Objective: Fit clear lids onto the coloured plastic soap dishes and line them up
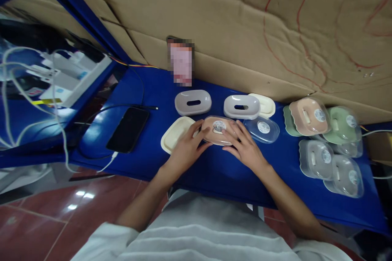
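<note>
Both hands grip a peach soap dish (214, 138) under a transparent lid with a round white sticker (219, 126). My left hand (188, 144) closes on its left end, thumb at the near edge. Around the right end are the fingers of my right hand (246, 149), some of them lying on the lid. A cream oval tray (173, 134) lies partly beneath my left hand. Just right of my right hand is a loose transparent lid (266, 130) with a sticker. Behind them stand two grey oval dishes (183, 108) (241, 112) with slotted bottoms, and another cream tray (268, 104).
On the right, several lidded dishes in peach (309, 116), green (343, 124) and grey (318, 159) sit close together. A black phone (128, 129) with a white cable lies left. A blurred-screen phone (181, 63) leans on the cardboard (229, 28). A power strip (79, 81) stands far left.
</note>
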